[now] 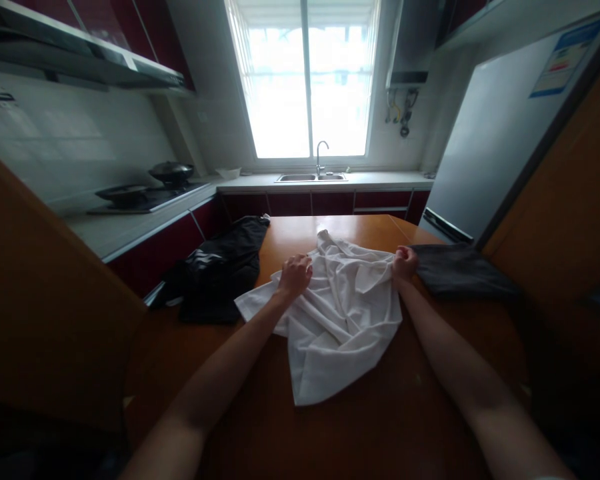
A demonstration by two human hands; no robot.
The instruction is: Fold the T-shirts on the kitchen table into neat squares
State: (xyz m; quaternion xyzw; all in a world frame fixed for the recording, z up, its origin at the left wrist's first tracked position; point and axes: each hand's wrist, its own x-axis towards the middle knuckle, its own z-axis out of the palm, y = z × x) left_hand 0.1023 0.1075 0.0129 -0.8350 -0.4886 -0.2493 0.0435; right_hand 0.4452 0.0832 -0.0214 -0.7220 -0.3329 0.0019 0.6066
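A white cloth garment (340, 320) lies crumpled across the middle of the wooden table, with one corner hanging toward me; its exact kind is hidden by the folds. My left hand (296, 275) is closed on its left side, fingers curled over the fabric. At its right edge my right hand (405, 263) pinches the cloth in a closed grip. Just beyond my right hand lies a dark grey folded cloth (463, 270). Black clothing (225, 267) with a white print is heaped to the left of my left hand.
The round-ended wooden table (365, 413) fills the foreground. Behind it stand a counter with a sink (300, 178) and faucet (320, 157). A stove with pans (171, 173) is at the left, a refrigerator (500, 133) at the right.
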